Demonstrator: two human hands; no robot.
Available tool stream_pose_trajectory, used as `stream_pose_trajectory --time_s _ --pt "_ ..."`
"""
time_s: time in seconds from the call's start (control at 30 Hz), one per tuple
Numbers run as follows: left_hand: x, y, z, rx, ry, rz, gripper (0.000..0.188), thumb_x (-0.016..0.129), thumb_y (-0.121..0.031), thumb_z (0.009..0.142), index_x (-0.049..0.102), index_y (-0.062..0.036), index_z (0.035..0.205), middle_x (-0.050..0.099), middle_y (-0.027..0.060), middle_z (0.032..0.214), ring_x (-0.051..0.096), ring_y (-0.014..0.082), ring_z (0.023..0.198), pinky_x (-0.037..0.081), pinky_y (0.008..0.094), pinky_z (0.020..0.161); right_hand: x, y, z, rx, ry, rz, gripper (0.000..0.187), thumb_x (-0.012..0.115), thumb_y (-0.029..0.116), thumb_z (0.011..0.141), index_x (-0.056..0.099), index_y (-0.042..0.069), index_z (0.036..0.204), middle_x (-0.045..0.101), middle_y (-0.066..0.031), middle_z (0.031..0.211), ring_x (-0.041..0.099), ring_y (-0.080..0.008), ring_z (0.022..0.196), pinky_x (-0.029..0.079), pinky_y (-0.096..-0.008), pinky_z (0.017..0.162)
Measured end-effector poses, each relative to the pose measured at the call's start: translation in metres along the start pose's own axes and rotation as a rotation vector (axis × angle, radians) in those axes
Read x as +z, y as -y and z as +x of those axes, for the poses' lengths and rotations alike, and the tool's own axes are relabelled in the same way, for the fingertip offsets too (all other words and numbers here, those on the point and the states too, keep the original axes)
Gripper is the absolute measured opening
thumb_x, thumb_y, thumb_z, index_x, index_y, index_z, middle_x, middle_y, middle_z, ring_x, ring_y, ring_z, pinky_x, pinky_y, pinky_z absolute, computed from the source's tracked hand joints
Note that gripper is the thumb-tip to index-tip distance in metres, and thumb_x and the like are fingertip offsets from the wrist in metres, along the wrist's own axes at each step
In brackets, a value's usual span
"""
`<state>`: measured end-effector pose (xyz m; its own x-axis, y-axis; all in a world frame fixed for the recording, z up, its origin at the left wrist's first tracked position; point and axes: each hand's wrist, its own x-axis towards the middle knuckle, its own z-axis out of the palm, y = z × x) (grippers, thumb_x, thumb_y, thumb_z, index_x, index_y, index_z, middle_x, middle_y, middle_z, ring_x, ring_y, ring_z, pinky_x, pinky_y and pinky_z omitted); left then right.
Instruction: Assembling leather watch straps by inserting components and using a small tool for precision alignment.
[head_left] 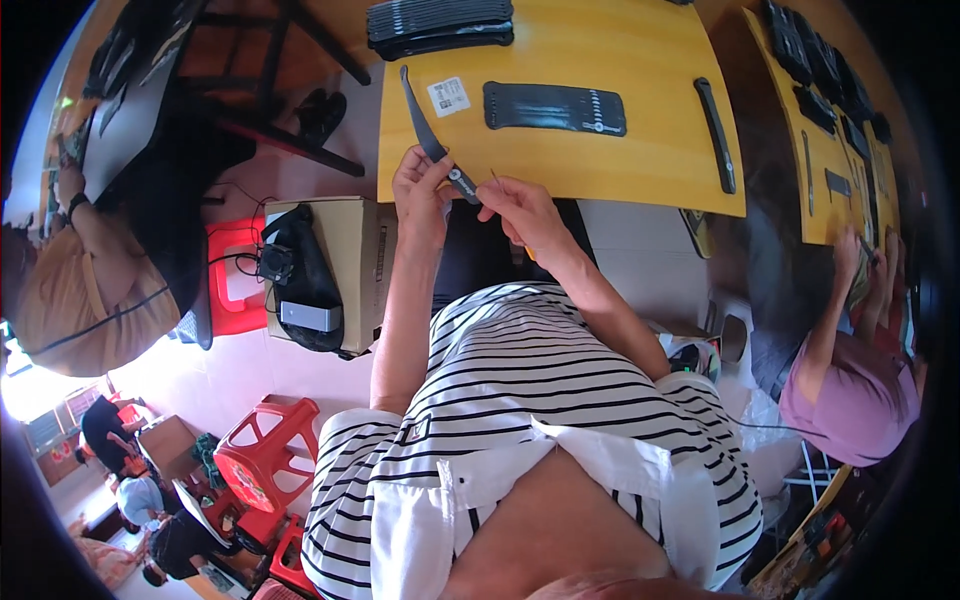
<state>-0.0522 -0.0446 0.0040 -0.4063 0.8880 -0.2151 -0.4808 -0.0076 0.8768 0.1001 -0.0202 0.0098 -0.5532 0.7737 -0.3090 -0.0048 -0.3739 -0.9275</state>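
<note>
Black curved strip (428, 122) — a long, narrow, slightly bowed piece — is pinched near its lower end by the left hand (422, 190), thumb and fingers pressed together around it, just at the near edge of the yellow worktop (650, 110). Its upper length rises away from the grip and lies over the worktop's surface, ending close to a small white label (449, 96). The right hand (520, 208) sits just beside the left, its fingertips closed on something thin like a needle or pin (494, 178), too fine to make out clearly, whose tip points toward the strip's held end.

By the look of it, the step in hand is fine work on the end of the strip, and the next move would call for a steady left-hand hold while the right brings its thin tool exactly to the spot. Both forearms rise from the striped shirt (520, 380), elbows bent, wrists close together.

Farther out on the worktop lie a wide black band (555, 107), another slim strip (716, 134) and a stack of black pieces (440, 24).
</note>
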Motion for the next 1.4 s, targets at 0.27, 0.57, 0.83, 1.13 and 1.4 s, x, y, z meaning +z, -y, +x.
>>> stream_pose_trajectory --time_s 0.27,0.57,0.83,1.13,1.4 --pt "0.019 0.020 -0.014 -0.050 0.060 -0.251 0.010 0.056 -0.006 0.086 0.054 -0.0072 0.096 0.060 0.0007 0.082 0.059 0.0079 0.071 0.051 0.0213 0.060 -0.035 -0.007 -0.007 -0.059 -0.057 -0.096 0.014 0.065 0.017 0.081 0.062 0.004 0.086 0.057 0.0003 0.065 0.035 -0.0006 0.043 0.021 -0.0159 0.038" --pt "-0.002 0.018 0.008 -0.099 0.003 -0.133 0.016 0.059 -0.007 0.084 0.054 -0.0067 0.099 0.062 0.0041 0.082 0.062 0.0129 0.071 0.053 0.0231 0.060 -0.101 0.017 -0.019 -0.040 -0.076 -0.451 0.009 0.064 0.009 0.079 0.062 0.000 0.078 0.055 0.0011 0.064 0.049 -0.0053 0.060 0.036 -0.0203 0.055" --pt "0.011 0.012 0.020 -0.138 0.152 0.039 0.017 0.054 -0.008 0.089 0.058 -0.0003 0.103 0.062 0.0065 0.082 0.064 0.0139 0.071 0.055 0.0226 0.064 -0.141 0.034 -0.018 -0.051 -0.132 -0.478 0.008 0.065 0.009 0.078 0.063 0.001 0.077 0.055 0.0004 0.060 0.047 -0.0049 0.055 0.035 -0.0210 0.050" --pt "0.027 0.025 0.051 -0.049 0.036 0.365 0.012 0.061 -0.009 0.085 0.065 -0.0003 0.093 0.061 0.0031 0.075 0.058 0.0078 0.061 0.049 0.0180 0.057 -0.166 0.022 0.010 -0.043 -0.365 -0.218 0.008 0.066 0.010 0.079 0.063 0.002 0.078 0.052 0.0030 0.062 0.041 -0.0032 0.055 0.031 -0.0193 0.050" --pt "0.027 0.035 0.073 0.024 -0.025 0.534 0.010 0.066 -0.008 0.079 0.065 0.0004 0.085 0.060 0.0022 0.069 0.054 0.0065 0.057 0.045 0.0183 0.051 -0.173 0.017 0.034 -0.100 -0.608 -0.386 0.014 0.072 0.010 0.070 0.064 -0.001 0.072 0.053 0.0011 0.059 0.046 -0.0068 0.055 0.036 -0.0233 0.051"
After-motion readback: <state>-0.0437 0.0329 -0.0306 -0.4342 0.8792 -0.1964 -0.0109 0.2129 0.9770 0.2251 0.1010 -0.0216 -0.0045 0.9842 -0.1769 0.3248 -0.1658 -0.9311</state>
